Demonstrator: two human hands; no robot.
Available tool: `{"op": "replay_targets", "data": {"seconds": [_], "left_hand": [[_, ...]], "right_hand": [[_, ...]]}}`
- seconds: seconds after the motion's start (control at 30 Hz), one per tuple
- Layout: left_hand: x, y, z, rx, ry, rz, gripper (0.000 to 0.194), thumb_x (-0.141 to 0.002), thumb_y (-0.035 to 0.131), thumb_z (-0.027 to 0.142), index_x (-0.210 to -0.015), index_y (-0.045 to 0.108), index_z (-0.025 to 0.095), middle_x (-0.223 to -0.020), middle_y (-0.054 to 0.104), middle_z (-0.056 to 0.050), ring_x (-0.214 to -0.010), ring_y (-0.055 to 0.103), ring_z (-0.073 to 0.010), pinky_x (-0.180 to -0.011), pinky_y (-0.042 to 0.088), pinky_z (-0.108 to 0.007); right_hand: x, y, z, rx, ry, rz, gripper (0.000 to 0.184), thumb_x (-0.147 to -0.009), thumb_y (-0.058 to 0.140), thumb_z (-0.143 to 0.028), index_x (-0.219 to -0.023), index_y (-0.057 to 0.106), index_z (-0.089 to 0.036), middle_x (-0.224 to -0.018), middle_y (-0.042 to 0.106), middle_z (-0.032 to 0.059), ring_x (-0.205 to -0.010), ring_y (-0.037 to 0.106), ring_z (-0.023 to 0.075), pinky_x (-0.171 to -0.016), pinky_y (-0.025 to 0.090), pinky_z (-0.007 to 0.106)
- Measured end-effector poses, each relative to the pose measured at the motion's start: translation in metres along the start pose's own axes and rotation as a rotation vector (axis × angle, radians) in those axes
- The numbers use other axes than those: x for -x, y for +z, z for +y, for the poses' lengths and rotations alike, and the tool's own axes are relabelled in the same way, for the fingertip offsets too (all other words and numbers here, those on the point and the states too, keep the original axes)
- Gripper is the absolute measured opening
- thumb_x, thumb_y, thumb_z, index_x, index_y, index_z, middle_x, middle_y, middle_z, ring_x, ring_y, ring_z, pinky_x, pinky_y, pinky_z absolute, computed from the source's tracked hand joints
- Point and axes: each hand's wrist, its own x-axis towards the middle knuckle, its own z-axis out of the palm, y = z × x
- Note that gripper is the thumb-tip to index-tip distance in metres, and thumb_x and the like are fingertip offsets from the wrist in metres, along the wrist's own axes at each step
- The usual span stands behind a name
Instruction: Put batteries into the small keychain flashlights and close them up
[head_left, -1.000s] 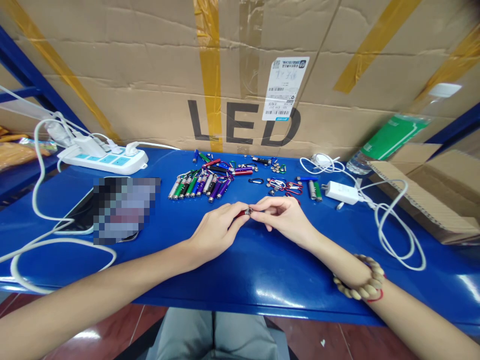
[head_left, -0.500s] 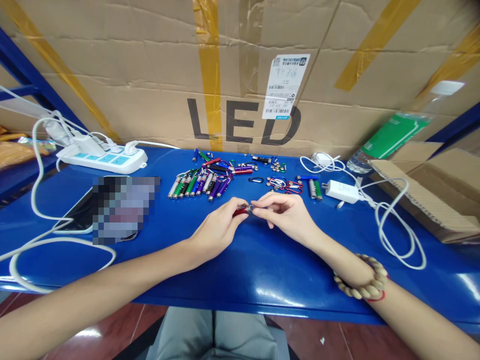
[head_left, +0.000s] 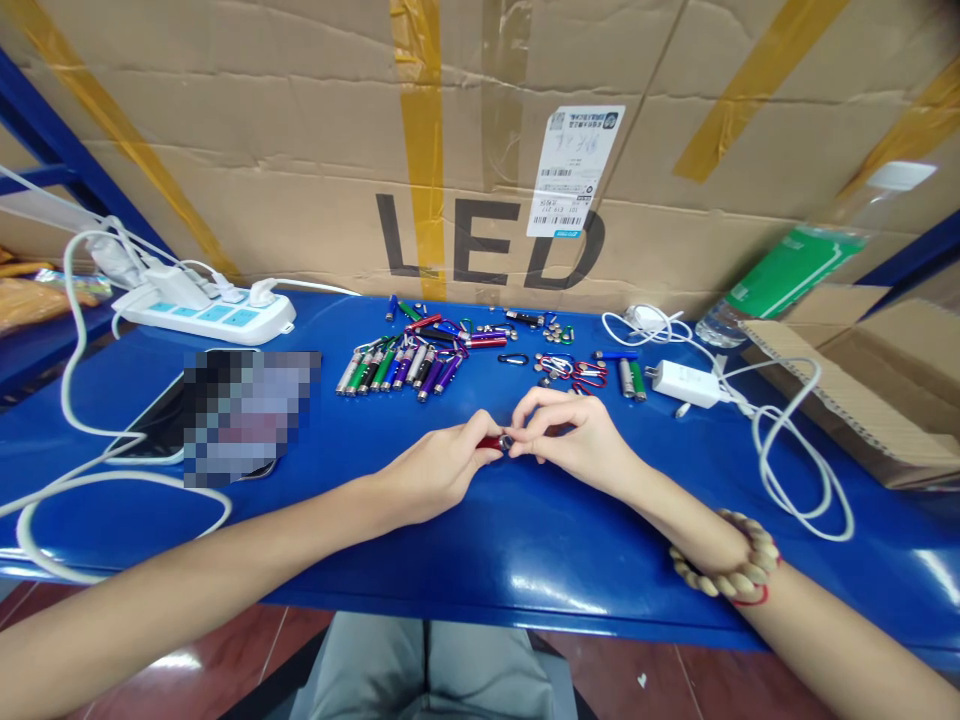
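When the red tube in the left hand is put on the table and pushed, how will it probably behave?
The red tube would likely roll, since its body looks rounded and the blue table looks smooth and glossy. It is probably stiff: the part showing beyond the left hand looks straight. It seems light, as fingertips alone grip it.

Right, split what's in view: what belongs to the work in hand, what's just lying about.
Likely part of the work: red tube in left hand, right hand at its metal end; lined-up tubes; carabiners.

Likely just lying about: phone; power strip; charger; bottle.
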Motion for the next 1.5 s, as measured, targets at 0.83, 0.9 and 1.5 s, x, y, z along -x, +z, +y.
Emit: {"op": "replay_targets", "data": {"seconds": [0.83,0.9,1.5], "left_hand": [[0.000,0.008,-0.010,-0.382,0.173,0.246,0.016,-0.090,0.038,0.023,-0.084,0.052,0.019,-0.080,0.064,-0.003,-0.073,0.060,-0.0157,-0.066,0.046,-0.025],[0.001,0.008,-0.010,-0.383,0.180,0.256,0.016,-0.090,0.039,0.024,-0.083,0.053,0.018,-0.079,0.064,-0.003,-0.072,0.060,-0.0155,-0.066,0.046,-0.025],[-0.003,0.006,-0.009,-0.304,0.181,0.314,0.019,-0.089,0.043,0.024,-0.101,0.058,0.019,-0.094,0.068,-0.002,-0.082,0.063,-0.0154,-0.074,0.049,-0.025]], "right_hand": [[0.001,0.015,0.002,-0.069,0.312,0.032,0.040,-0.061,0.072,-0.045,-0.050,0.046,-0.017,-0.050,0.049,-0.0024,-0.042,0.040,0.0070,-0.041,0.030,0.022],[0.001,0.015,0.003,-0.080,0.324,0.049,0.040,-0.061,0.072,-0.046,-0.050,0.045,-0.017,-0.049,0.049,-0.0026,-0.041,0.040,0.0069,-0.041,0.030,0.022],[0.001,0.013,0.003,0.065,0.277,0.080,0.035,-0.067,0.069,-0.045,-0.056,0.052,-0.016,-0.045,0.051,-0.0034,-0.040,0.042,0.0067,-0.041,0.032,0.019]]}}
